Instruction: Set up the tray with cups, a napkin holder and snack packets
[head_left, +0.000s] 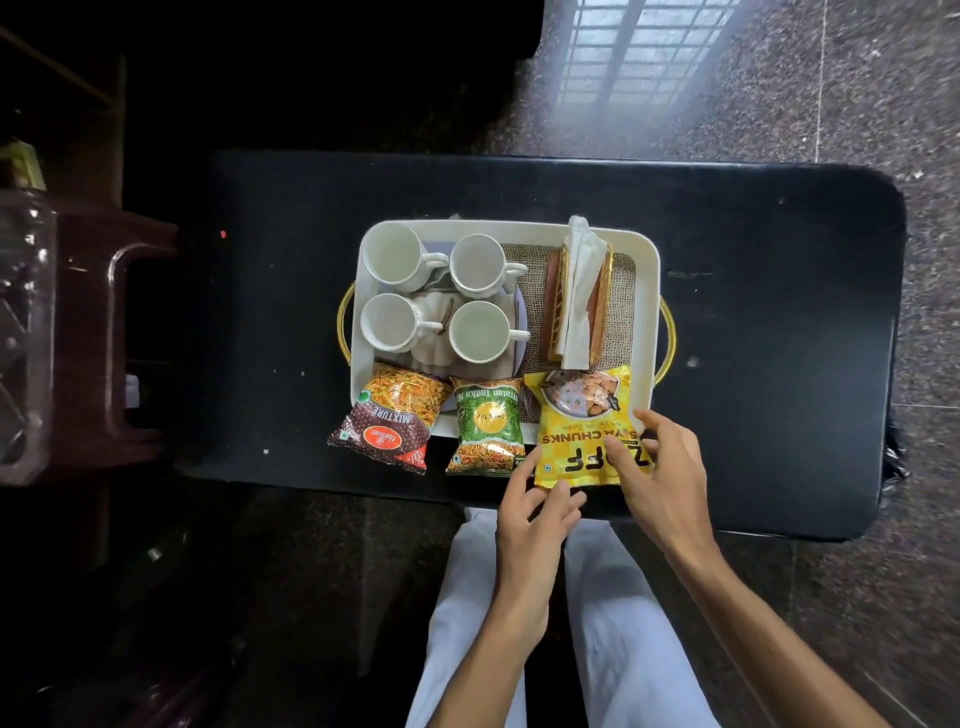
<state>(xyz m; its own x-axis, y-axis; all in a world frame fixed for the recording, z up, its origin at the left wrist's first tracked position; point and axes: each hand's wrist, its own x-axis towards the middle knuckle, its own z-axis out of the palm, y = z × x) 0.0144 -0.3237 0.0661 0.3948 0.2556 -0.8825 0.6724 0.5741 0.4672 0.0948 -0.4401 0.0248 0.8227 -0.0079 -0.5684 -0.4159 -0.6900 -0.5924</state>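
At the near edge of the tray (509, 224), three snack packets lay in a row, each half inside and half overhanging onto the table (779, 312). Judged reason: propped on the rim so the labels faced up.

- Yellow packet (582, 421), near right corner of the tray. Both hands were on it, probably squaring it with its neighbours.
- Right hand (665, 478): fingers spread and nearly straight, tips resting on the packet's outer end; nothing gripped.
- Left hand (535, 519): forefinger along the packet's left edge, other fingers bent at its outer corner. Pinching or only touching, could not tell.
- Green packet (488, 426) at the middle of the tray's near edge, brown packet (389, 421) at its near left corner, tilted.
- Four cups (475, 332) in the tray's left half; napkin holder (555, 306) upright in its right half.

Hidden: the tray's near rim under the packets. An item between the cups was unclear. Surroundings left of the tray were too dark to read.
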